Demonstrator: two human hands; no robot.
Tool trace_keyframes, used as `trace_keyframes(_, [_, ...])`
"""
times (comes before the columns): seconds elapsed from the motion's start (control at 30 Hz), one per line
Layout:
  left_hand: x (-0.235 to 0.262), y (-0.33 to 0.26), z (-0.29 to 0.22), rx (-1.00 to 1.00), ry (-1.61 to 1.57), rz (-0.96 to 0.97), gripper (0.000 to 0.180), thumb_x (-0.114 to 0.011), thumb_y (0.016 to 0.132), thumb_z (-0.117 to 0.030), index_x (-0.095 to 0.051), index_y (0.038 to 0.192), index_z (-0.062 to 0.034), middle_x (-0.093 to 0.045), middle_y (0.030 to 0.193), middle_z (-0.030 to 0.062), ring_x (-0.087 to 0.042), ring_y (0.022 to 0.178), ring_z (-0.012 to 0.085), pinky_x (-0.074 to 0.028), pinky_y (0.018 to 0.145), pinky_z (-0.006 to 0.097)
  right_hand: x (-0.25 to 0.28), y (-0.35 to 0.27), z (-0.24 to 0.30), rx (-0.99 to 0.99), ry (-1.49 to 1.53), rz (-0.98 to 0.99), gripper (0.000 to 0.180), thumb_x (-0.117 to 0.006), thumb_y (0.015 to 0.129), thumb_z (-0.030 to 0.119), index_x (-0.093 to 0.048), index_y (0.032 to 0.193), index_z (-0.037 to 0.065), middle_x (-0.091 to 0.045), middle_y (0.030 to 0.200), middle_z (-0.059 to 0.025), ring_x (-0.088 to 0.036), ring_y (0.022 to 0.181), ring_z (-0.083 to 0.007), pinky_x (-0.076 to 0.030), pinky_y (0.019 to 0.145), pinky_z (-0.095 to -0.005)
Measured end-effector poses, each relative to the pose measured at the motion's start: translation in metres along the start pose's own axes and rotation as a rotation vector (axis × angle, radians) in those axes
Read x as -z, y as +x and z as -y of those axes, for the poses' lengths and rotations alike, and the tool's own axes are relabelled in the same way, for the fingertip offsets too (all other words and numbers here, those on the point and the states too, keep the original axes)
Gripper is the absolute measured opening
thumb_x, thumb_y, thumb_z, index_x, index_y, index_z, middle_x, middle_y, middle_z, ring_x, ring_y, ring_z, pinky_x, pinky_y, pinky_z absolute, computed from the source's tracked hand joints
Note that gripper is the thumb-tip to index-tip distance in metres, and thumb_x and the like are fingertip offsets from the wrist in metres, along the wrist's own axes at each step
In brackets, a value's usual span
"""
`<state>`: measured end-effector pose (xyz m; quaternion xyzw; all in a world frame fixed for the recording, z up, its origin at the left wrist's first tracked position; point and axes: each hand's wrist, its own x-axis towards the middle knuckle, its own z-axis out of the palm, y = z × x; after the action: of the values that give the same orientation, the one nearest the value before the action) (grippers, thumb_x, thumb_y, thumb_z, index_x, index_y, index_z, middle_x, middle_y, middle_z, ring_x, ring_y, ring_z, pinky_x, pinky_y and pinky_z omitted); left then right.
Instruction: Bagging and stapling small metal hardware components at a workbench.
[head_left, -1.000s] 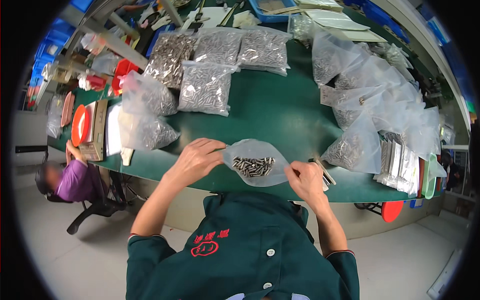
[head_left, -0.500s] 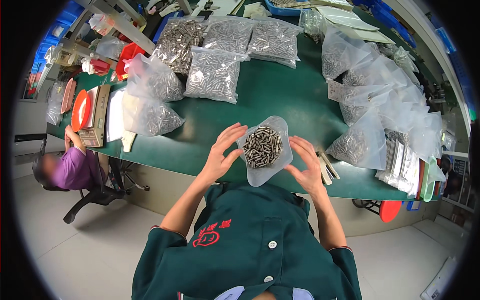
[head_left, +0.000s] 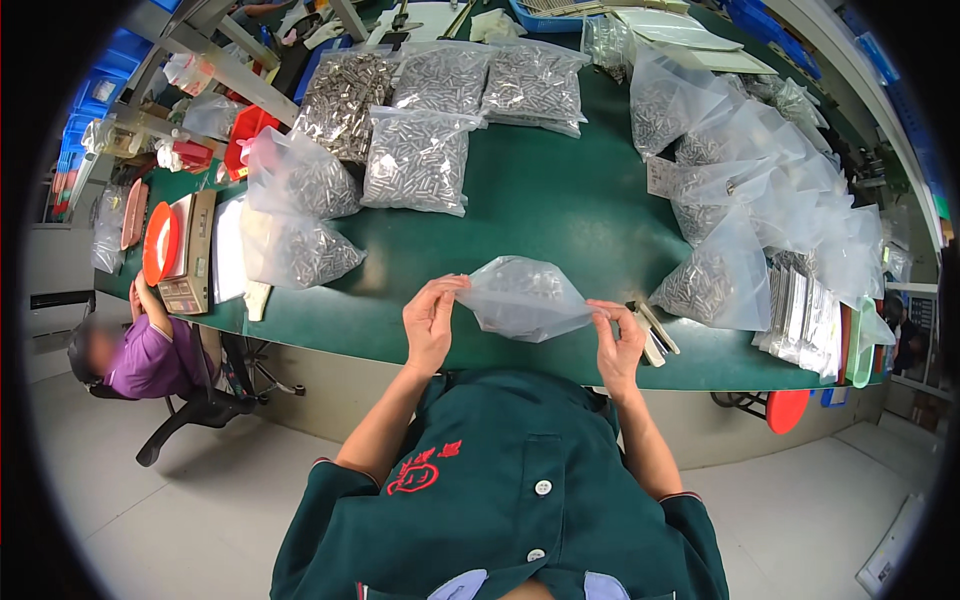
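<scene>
A translucent plastic bag (head_left: 528, 312) of small metal pins stands near the table's front edge, its mouth pulled flat between my hands. My left hand (head_left: 432, 318) pinches the left corner of the mouth. At the opposite corner, my right hand (head_left: 618, 338) grips the edge between thumb and fingers. The pins inside show only faintly through the plastic. Just right of my right hand lies a stapler-like tool (head_left: 655, 332), its far part close to my fingers.
Filled clear bags of metal pins (head_left: 416, 160) lie at the back left. More filled bags (head_left: 705, 285) crowd the right side, by a stack of white packets (head_left: 803, 318). A scale (head_left: 190, 255) with an orange dish (head_left: 161, 243) stands left, near a seated person (head_left: 160, 355).
Both hands have gone from cupping the open bag to pinching its mouth's two corners. The mouth, open over the pins before, is now drawn flat and wide.
</scene>
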<state>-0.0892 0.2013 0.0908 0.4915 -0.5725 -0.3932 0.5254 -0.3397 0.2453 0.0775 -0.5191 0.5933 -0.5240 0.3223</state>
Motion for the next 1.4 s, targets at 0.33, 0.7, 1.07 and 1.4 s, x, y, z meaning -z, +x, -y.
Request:
trace_keyframes(0.33, [0.014,-0.028,-0.024,0.28,-0.196,-0.069,0.016,-0.047,0.092,-0.003,-0.059,0.084,0.0041,-0.059,0.08,0.0012,-0.046,0.067,0.0049,-0.037,0.062,0.018,0.003,-0.01,0.049,-0.237,0.096,-0.032,0.01,-0.062,0.084,0.006,-0.059,0.079,-0.002,-0.052,0.062,0.0016,-0.039,0.058,-0.0036,-0.033,0.051,-0.0205])
trace_keyframes(0.7, [0.006,-0.066,-0.025,0.15,-0.073,-0.179,0.023,-0.038,0.095,-0.008,-0.056,0.089,0.0029,-0.063,0.087,0.0109,-0.058,0.082,0.0171,-0.044,0.077,0.028,0.011,-0.034,0.028,0.328,-0.096,0.165,0.012,-0.043,0.084,-0.01,-0.05,0.08,-0.001,-0.065,0.084,-0.0156,-0.065,0.086,-0.0305,-0.05,0.079,-0.0379])
trace_keyframes(1.07, [-0.028,-0.035,0.027,0.599,0.281,-0.309,0.026,-0.044,0.094,-0.016,-0.051,0.079,0.0041,-0.047,0.062,0.0063,-0.042,0.059,0.0135,-0.037,0.056,0.032,-0.046,-0.018,-0.025,-0.471,-0.365,-0.055,0.031,-0.038,0.095,0.021,-0.053,0.086,-0.005,-0.057,0.071,-0.0206,-0.054,0.065,-0.035,-0.042,0.061,-0.0422])
trace_keyframes(1.4, [-0.038,-0.037,0.058,0.565,0.466,-0.24,0.027,-0.042,0.092,-0.014,-0.049,0.075,0.005,-0.05,0.062,0.0198,-0.046,0.056,0.0321,-0.038,0.056,0.04,-0.06,-0.029,-0.057,-0.411,-0.617,0.065,0.023,-0.04,0.094,0.019,-0.05,0.085,0.0,-0.058,0.069,-0.0244,-0.056,0.064,-0.0437,-0.044,0.058,-0.05])
